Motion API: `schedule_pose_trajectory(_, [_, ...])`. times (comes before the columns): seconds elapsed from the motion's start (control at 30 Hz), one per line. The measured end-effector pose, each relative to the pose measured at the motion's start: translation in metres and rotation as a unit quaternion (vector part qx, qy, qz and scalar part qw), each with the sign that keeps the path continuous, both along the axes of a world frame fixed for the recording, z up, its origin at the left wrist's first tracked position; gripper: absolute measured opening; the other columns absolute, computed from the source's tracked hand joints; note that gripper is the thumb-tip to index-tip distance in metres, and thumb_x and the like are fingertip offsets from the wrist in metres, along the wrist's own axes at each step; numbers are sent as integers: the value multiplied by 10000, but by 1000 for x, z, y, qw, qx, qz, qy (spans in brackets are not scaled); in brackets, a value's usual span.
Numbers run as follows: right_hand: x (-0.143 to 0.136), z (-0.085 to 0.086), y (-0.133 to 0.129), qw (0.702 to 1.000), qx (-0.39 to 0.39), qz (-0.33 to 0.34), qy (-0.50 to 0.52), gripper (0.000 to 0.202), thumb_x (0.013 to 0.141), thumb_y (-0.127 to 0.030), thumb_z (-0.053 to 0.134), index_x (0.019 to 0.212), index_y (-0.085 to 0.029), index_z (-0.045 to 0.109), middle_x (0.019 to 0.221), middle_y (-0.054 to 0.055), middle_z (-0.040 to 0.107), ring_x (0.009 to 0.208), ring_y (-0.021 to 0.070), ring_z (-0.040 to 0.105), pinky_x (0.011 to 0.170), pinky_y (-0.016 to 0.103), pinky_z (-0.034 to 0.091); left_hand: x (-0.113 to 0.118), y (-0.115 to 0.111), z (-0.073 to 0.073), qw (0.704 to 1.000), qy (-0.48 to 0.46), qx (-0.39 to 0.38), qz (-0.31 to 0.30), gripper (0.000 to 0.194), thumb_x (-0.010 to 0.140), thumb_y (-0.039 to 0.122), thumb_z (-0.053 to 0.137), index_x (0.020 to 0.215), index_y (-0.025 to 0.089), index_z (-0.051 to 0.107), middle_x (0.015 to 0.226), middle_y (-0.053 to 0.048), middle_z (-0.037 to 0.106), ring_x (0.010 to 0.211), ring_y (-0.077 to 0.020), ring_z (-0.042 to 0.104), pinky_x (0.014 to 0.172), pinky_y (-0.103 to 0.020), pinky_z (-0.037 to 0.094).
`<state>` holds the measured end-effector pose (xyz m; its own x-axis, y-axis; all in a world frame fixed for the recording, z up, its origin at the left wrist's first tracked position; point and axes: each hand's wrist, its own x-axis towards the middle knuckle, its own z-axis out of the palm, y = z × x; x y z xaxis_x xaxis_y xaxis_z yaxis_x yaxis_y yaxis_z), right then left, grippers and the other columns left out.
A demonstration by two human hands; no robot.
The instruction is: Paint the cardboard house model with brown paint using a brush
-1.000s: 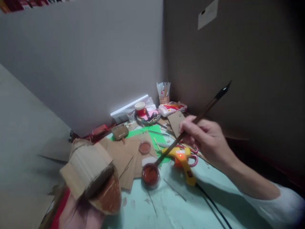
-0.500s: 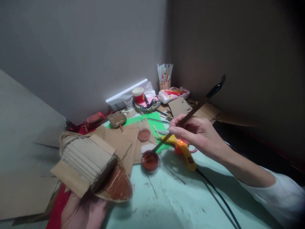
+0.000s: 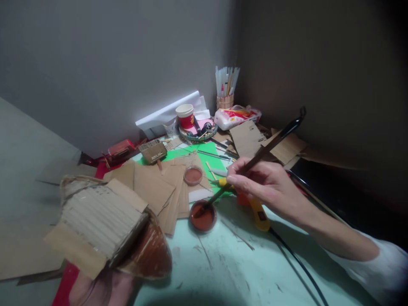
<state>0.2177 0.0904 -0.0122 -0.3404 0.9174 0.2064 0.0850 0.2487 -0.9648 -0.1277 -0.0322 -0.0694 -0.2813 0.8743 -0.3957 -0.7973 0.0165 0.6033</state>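
In the head view, our left hand (image 3: pixel 102 289) grasps a corrugated cardboard model (image 3: pixel 105 221) from below, lower left; our right hand (image 3: pixel 261 180) pinches a paintbrush (image 3: pixel 274 140), its tip in the paint pot (image 3: pixel 203 231) at centre. We judge the model light, stiff yet crushable, best cradled underneath. We cannot read the red paper cup's (image 3: pixel 186 121) marking, upper centre.

Whitish sleeve (image 3: pixel 366 270), soft folds, ending midway along right forearm (image 3: pixel 339 236).
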Motion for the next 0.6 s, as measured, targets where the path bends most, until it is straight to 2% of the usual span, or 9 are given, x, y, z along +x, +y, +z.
schedule_pose_trajectory(0.07, [1,0,1,1000,8,-8,5,286,942,-437,715,842,-177,651,773,-21,569,621,82,480,524,187,371,-5,0,-2,999,-31,-18,-14,653,826,439,692,1455,421,517,1300,-50,708,1052,-359,737,856,-524,620])
schedule_pose_trajectory(0.13, [1,1,1,1000,15,-14,8,273,946,-421,715,837,-180,651,758,-30,563,601,75,465,505,186,351,-4,2,-1,997,-63,-18,-44,606,853,297,647,1439,415,542,1335,-47,688,1106,-343,717,919,-515,592])
schedule_pose_trajectory(0.27, [-1,2,-3,1000,20,-7,13,278,943,-419,718,827,-175,653,759,-26,568,624,80,482,528,185,369,18,9,10,992,-74,66,-78,566,874,131,540,1331,451,638,1289,24,726,1126,-269,717,966,-466,568])
schedule_pose_trajectory(0.33, [-3,3,-6,1000,18,1,16,286,936,-432,722,829,-175,654,746,-25,572,625,85,490,535,189,379,34,14,16,993,-42,101,-37,467,830,248,654,1255,437,697,1135,20,791,949,-275,777,804,-402,639])
schedule_pose_trajectory(0.47, [-2,3,-6,999,21,-11,29,327,927,-479,720,844,-174,635,680,-33,545,581,93,471,512,202,369,53,19,27,996,10,-17,83,428,870,296,600,1273,404,695,1075,-13,808,728,-223,790,691,-317,642])
schedule_pose_trajectory(0.53, [-1,3,-4,999,29,-29,36,348,915,-492,730,833,-171,623,678,-32,536,581,94,458,511,205,359,55,20,30,994,10,-44,97,398,901,334,568,1272,408,694,1073,-20,810,697,-214,787,654,-308,638])
schedule_pose_trajectory(0.6, [-1,2,-3,998,34,-42,39,361,904,-503,736,832,-170,618,683,-31,531,585,95,449,511,208,353,54,20,31,995,7,-34,89,381,898,364,585,1257,420,700,1063,-22,813,716,-225,789,640,-325,639])
